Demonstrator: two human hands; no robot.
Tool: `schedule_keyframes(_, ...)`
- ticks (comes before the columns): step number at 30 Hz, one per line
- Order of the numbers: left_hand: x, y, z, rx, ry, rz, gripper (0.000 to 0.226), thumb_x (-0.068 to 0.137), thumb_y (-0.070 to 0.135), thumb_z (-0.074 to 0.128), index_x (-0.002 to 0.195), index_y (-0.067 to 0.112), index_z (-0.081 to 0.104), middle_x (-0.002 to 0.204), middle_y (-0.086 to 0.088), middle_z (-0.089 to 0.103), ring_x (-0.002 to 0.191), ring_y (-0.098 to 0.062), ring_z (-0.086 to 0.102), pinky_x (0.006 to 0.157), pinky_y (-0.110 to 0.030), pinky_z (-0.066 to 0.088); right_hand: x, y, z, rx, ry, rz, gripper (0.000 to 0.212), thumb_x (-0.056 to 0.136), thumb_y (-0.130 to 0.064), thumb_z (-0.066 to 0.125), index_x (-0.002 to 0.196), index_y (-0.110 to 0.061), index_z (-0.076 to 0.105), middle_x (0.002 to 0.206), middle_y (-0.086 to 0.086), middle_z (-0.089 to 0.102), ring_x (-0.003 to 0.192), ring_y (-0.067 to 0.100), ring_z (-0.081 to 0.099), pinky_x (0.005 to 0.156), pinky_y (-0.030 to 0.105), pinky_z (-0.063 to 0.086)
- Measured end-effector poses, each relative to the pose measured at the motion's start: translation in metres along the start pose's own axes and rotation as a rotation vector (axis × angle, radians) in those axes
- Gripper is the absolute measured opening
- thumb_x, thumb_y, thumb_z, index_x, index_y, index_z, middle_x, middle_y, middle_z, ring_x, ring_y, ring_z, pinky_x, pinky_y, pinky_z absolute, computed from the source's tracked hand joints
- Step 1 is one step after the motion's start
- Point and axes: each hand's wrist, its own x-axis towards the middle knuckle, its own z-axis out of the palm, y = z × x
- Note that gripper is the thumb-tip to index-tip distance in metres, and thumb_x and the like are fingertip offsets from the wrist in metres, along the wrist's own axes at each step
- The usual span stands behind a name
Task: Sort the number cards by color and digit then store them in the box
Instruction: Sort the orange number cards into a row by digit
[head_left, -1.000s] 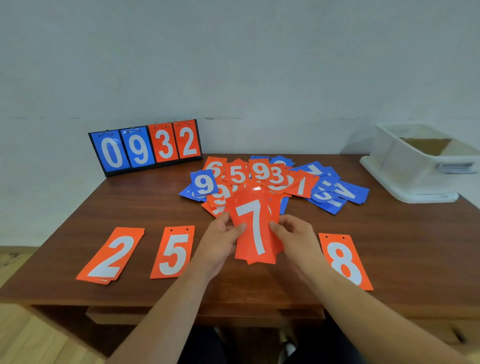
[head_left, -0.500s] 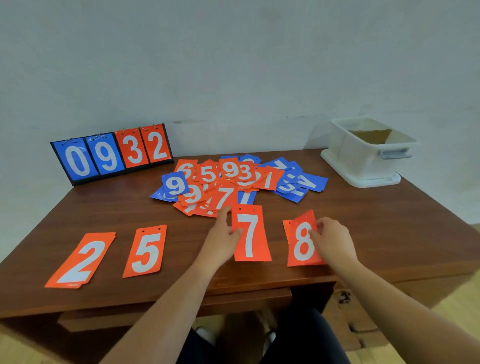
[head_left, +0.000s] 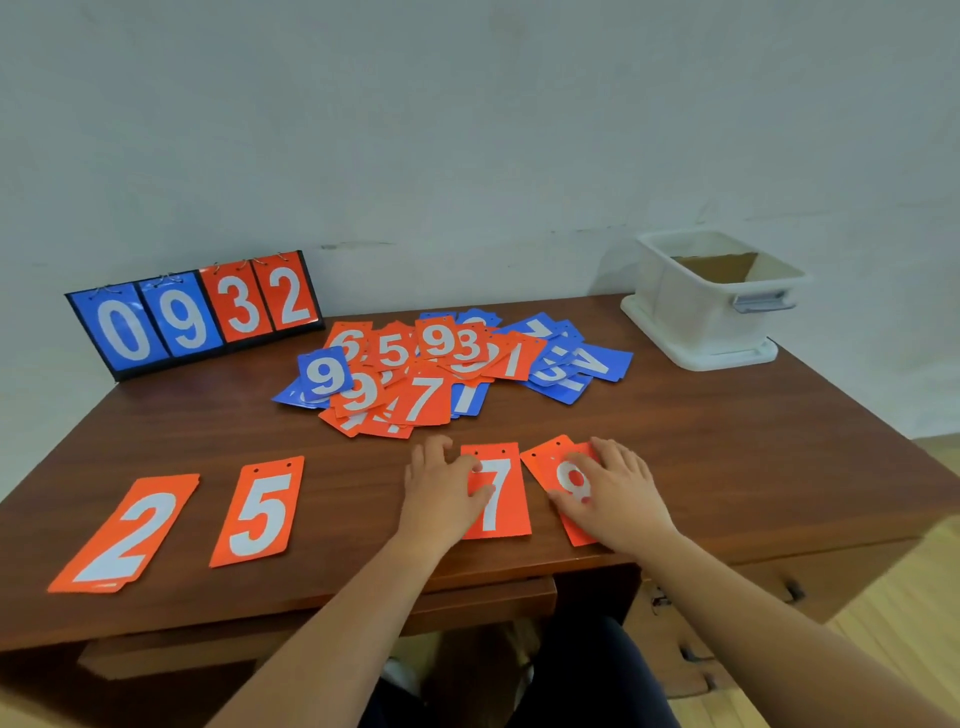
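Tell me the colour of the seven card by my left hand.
The seven card is orange, with a white digit; it shows best in the head view.

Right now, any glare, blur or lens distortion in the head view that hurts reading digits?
Head view: soft even light, no hard shadows; wide-angle distortion leans the scoreboard; mild sheen on the blue cards; 2 card, 5 card and 7 card read clearly; the right hand hides part of the last card.

A messy pile (head_left: 441, 369) of orange and blue number cards lies flat. In front of the pile, left to right: orange 2 card (head_left: 122, 532), orange 5 card (head_left: 258, 512), orange 7 card (head_left: 501, 499), and a tilted orange card (head_left: 550, 462), number half hidden. The open white box (head_left: 691, 312) stands right of the pile
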Motion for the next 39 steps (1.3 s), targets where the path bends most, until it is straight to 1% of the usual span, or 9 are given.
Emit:
schedule_keyframes(2,-0.001,-0.001,0.004,-0.021,-0.054,0.061,0.05,0.093,0.05,0.059,0.14,0.033,0.052,0.159,0.006,0.026,0.147,-0.016,0.022,0.117,-0.04,0.028,0.0,-0.002,0.005,-0.034,-0.025,-0.009,0.067,0.088,-0.069,0.042,0.144,-0.032,0.041,0.158,0.004,0.027,0.147,0.024,0.02,0.12,0.04,0.015)
schedule_keyframes(7,-0.001,-0.005,0.009,-0.021,-0.138,0.134,0.052,0.096,0.049,0.053,0.145,0.034,0.044,0.158,0.009,0.032,0.147,-0.013,0.024,0.12,-0.041,0.021,0.004,-0.006,0.006,0.064,0.044,0.122,0.055,0.089,-0.051,0.049,0.13,-0.014,0.052,0.145,0.01,0.04,0.136,0.027,0.032,0.112,0.035,0.03)
schedule_keyframes(12,0.004,0.011,0.01,0.039,-0.004,0.205,0.043,0.097,0.038,0.052,0.139,0.034,0.05,0.156,0.01,0.032,0.145,-0.01,0.024,0.118,-0.037,0.019,0.01,-0.001,0.002,0.259,0.056,0.169,0.06,0.092,-0.047,0.053,0.142,-0.015,0.042,0.154,0.007,0.029,0.143,0.024,0.023,0.114,0.036,0.029)
schedule_keyframes(15,0.017,0.037,0.012,-0.044,-0.027,0.253,0.042,0.099,0.035,0.05,0.141,0.028,0.048,0.15,0.008,0.041,0.141,-0.009,0.032,0.117,-0.034,0.022,0.009,0.01,-0.003,0.266,0.111,0.106,0.058,0.094,-0.048,0.052,0.143,-0.02,0.043,0.154,0.002,0.032,0.143,0.019,0.027,0.115,0.035,0.027)
schedule_keyframes(18,0.036,0.056,0.018,0.006,-0.144,0.245,0.05,0.102,0.04,0.044,0.15,0.025,0.036,0.156,0.003,0.037,0.145,-0.014,0.029,0.118,-0.037,0.019,0.007,0.02,-0.006,0.18,0.006,0.028,0.061,0.093,-0.055,0.051,0.143,-0.022,0.044,0.152,-0.003,0.035,0.142,0.016,0.029,0.115,0.035,0.025)
schedule_keyframes(23,0.05,0.056,0.023,0.047,-0.174,0.289,0.046,0.106,0.039,0.033,0.149,0.026,0.038,0.156,0.002,0.039,0.147,-0.011,0.027,0.119,-0.037,0.015,0.011,0.028,-0.001,0.147,-0.032,-0.066,0.059,0.094,-0.051,0.049,0.143,-0.018,0.044,0.157,-0.003,0.029,0.146,0.013,0.02,0.12,0.034,0.012)
schedule_keyframes(28,0.051,0.049,0.015,-0.011,-0.184,0.286,0.05,0.105,0.044,0.035,0.152,0.028,0.03,0.158,0.006,0.036,0.148,-0.009,0.024,0.12,-0.037,0.015,0.024,0.02,0.0,0.13,-0.086,-0.089,0.061,0.095,-0.051,0.045,0.148,-0.021,0.039,0.161,-0.002,0.023,0.149,0.013,0.013,0.123,0.038,0.01)
schedule_keyframes(34,0.075,0.01,-0.011,-0.068,0.017,0.126,0.042,0.099,0.034,0.053,0.139,0.023,0.048,0.142,-0.001,0.049,0.132,-0.016,0.043,0.108,-0.033,0.038,0.063,0.0,-0.029,0.182,-0.046,-0.061,0.058,0.095,-0.048,0.048,0.145,-0.02,0.041,0.154,0.001,0.035,0.143,0.018,0.028,0.116,0.04,0.023)
schedule_keyframes(39,0.106,-0.041,-0.024,0.045,0.041,-0.114,0.06,0.094,0.04,0.062,0.146,0.018,0.042,0.152,-0.006,0.039,0.14,-0.022,0.038,0.112,-0.036,0.036,0.119,-0.052,-0.022,0.209,-0.075,-0.161,0.055,0.093,-0.042,0.055,0.139,-0.013,0.045,0.14,0.006,0.046,0.128,0.022,0.044,0.106,0.039,0.041)
